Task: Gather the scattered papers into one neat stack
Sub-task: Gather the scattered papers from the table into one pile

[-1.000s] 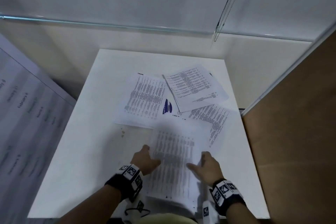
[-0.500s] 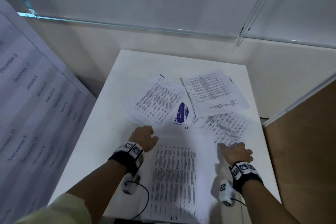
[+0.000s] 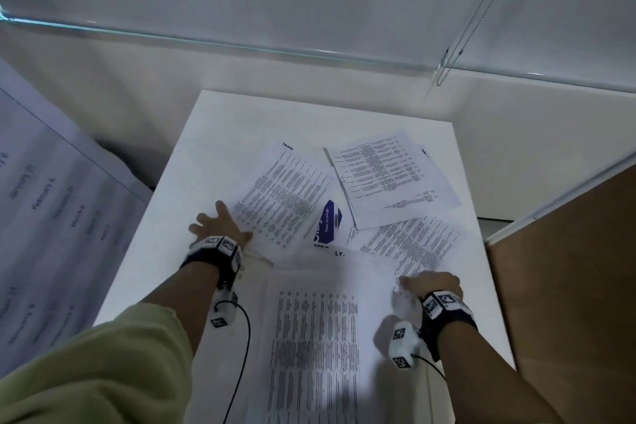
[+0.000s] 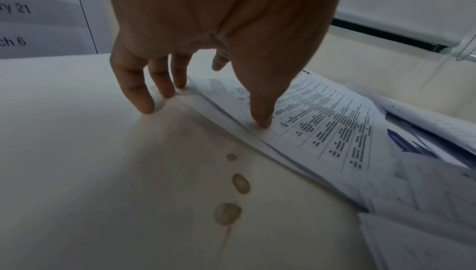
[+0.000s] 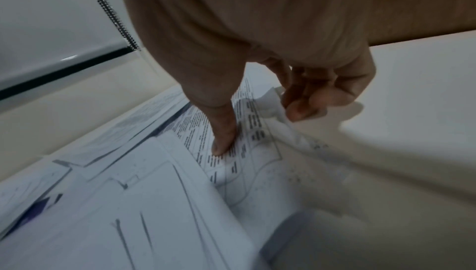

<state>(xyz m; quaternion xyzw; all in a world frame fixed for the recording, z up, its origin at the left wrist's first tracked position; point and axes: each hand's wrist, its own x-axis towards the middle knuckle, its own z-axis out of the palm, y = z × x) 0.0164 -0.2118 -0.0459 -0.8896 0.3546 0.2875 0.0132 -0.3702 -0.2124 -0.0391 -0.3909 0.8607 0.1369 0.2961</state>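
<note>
Printed papers lie scattered on a white table point(image 3: 241, 120). A near stack point(image 3: 316, 337) lies between my forearms. My left hand point(image 3: 220, 227) is at the left edge of a left sheaf point(image 3: 285, 193). In the left wrist view the left hand point(image 4: 203, 115) has straight fingers touching the table beside the sheaf point(image 4: 322, 128) and its thumb pressing on top. My right hand point(image 3: 430, 282) holds the near corner of a right sheet point(image 3: 413, 244). In the right wrist view the right hand point(image 5: 260, 130) has its thumb on the sheet point(image 5: 247, 172) and fingers curled under the crumpled edge.
Another sheet point(image 3: 389, 179) lies at the far right over a blue-printed leaflet point(image 3: 328, 220). A large calendar board point(image 3: 51, 217) leans at the left. A brown panel point(image 3: 568, 286) stands close on the right. Brown stains point(image 4: 240, 183) mark the table near my left hand.
My left hand has left the near stack, moved forward to the left sheaf and spread its fingers. My right hand has moved forward-right and taken the right sheet's corner.
</note>
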